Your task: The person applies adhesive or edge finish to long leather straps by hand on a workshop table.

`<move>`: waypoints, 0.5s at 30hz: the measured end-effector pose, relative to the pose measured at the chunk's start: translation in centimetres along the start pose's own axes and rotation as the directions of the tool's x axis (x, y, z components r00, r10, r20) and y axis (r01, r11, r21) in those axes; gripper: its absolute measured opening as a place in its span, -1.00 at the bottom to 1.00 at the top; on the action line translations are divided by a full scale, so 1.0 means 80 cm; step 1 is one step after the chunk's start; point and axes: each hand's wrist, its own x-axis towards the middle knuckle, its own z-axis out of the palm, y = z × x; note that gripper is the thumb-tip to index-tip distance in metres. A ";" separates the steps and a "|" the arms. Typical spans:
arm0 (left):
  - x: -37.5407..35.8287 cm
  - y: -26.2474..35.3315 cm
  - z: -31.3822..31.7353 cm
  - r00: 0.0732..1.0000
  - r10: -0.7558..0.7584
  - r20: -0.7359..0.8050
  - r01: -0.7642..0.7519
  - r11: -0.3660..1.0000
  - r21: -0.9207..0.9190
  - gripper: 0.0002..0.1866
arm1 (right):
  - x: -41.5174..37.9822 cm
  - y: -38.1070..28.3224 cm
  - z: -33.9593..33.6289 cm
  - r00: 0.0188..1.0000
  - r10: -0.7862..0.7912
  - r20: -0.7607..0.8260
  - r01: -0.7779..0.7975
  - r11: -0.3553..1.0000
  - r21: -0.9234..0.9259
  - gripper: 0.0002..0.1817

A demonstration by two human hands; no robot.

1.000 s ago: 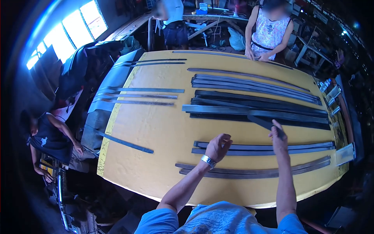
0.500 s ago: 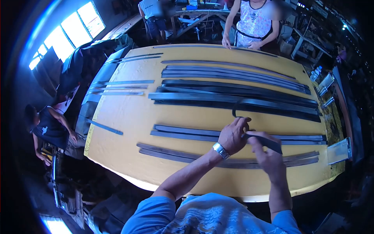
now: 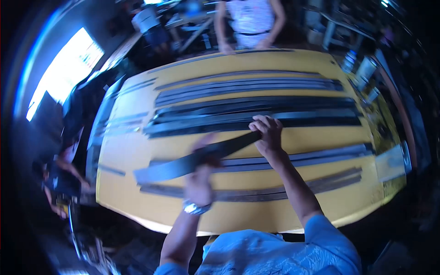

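A dark flat strip (image 3: 176, 168) is stretched at a slant above the yellow table, its wide free end out to the left. My right hand (image 3: 269, 133) is closed round its upper right end. My left hand (image 3: 200, 181), with a metal watch on the wrist, is smeared by motion. The strip runs between its thumb and fingers, nearer the free end. Beneath my hands lie a pair of grey strips (image 3: 298, 159) and a pair of brownish strips (image 3: 247, 195). Beyond them, a bundle of black strips (image 3: 316, 120) lies across the table.
The yellow table (image 3: 123, 192) also carries grey strips (image 3: 256, 85) farther back. A bottle (image 3: 349, 61) and a metal plate (image 3: 391, 166) are along its right side. One person (image 3: 250, 20) stands at the far edge, another (image 3: 66, 176) is at the left.
My hands have moved apart, and the strip is now stretched between them. My left hand has moved left and down, my right hand left and up. The view has shifted too.
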 end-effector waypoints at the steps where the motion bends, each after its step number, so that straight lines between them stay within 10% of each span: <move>1: 0.006 0.013 -0.010 0.982 -0.086 -0.165 0.104 0.990 0.100 -0.45 | 0.000 0.035 -0.004 0.999 0.042 0.026 -0.042 0.999 -0.018 -0.72; 5: 0.014 0.025 -0.103 0.933 0.191 -0.305 -0.192 0.981 0.028 -0.33 | -0.009 0.163 -0.035 0.976 0.216 -0.014 -0.216 0.965 -0.146 -0.63; 15: 0.011 0.030 -0.391 0.930 0.062 -0.362 -0.117 0.984 -0.132 -0.68 | -0.031 0.395 -0.164 0.800 0.578 -0.158 -0.576 0.668 -0.472 -0.54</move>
